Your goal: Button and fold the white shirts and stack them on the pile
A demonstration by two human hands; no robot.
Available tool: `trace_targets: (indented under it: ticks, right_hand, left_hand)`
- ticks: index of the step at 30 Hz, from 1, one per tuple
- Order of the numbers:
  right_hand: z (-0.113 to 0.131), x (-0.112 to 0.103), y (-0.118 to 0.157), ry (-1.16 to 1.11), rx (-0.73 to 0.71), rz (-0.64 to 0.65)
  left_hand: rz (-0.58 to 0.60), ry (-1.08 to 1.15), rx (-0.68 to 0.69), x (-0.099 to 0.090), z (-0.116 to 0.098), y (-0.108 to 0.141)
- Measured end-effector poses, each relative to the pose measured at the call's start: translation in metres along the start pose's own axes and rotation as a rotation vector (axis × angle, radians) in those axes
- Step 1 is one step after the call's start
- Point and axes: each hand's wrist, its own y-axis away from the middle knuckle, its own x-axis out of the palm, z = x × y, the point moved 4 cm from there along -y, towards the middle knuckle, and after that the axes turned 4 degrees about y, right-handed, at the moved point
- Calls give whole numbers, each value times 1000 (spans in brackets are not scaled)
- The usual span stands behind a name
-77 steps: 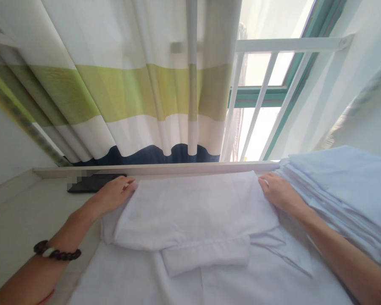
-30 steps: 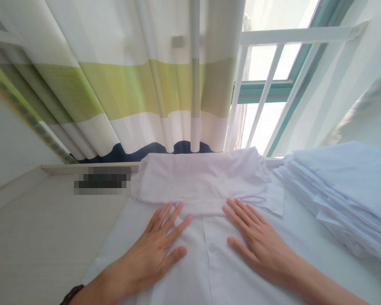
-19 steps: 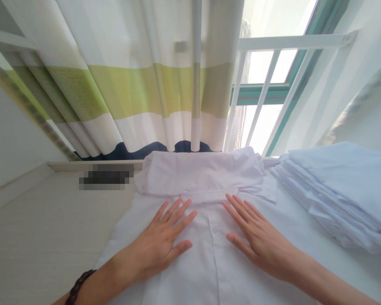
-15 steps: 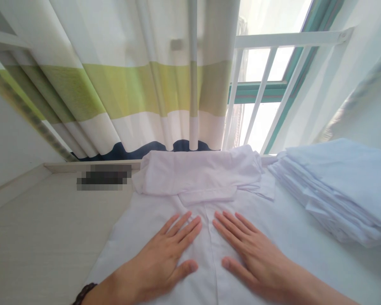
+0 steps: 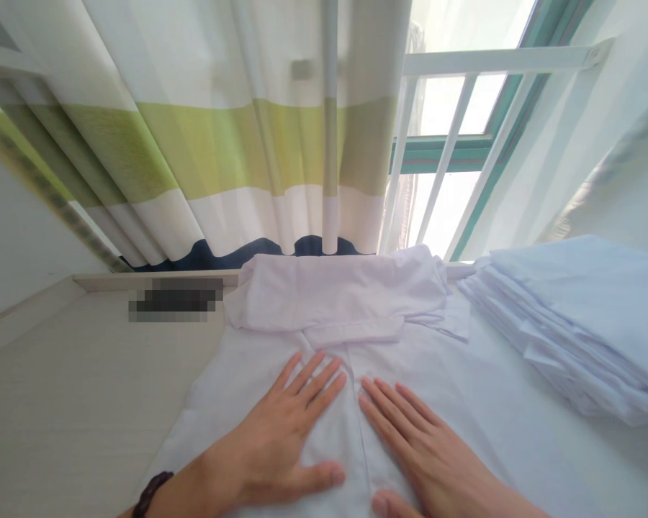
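Observation:
A white garment (image 5: 351,460), shirt-like with a seam down its middle, lies spread in front of me. Its far part is folded over into a bundle (image 5: 335,288) with a flap on the near side. My left hand (image 5: 281,424) rests flat on the cloth left of the seam, fingers spread, a dark braided bracelet at the wrist. To the right of the seam, my right hand (image 5: 415,439) also lies flat, its fingers closer together and its thumb out near the bottom edge. Neither hand grips the fabric.
A stack of folded white cloth (image 5: 583,316) sits at the right. Behind the surface (image 5: 86,388) are white railing bars (image 5: 448,158) and a striped curtain (image 5: 221,151). A blurred-out dark item (image 5: 178,296) lies at the far left edge.
My right hand has slid toward me along the cloth. My left hand's fingers have spread wider, with its thumb lower. The garment's fold looks the same.

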Motion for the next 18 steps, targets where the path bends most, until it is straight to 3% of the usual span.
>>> trace_targets:
  ticks: [5, 9, 14, 18]
  right_hand:
    - [-4, 4, 3, -8, -9, -67]
    - [-3, 0, 4, -33, 10, -30]
    - [-3, 0, 4, -25, 43, 42]
    - [-3, -1, 8, -17, 43, 1]
  left_hand:
    - [29, 33, -55, 0, -3, 1]
    - [14, -11, -81, -5, 0, 12]
    - [-129, -197, -190, 0, 41, 40]
    - [-141, -240, -239, 7, 65, 56]
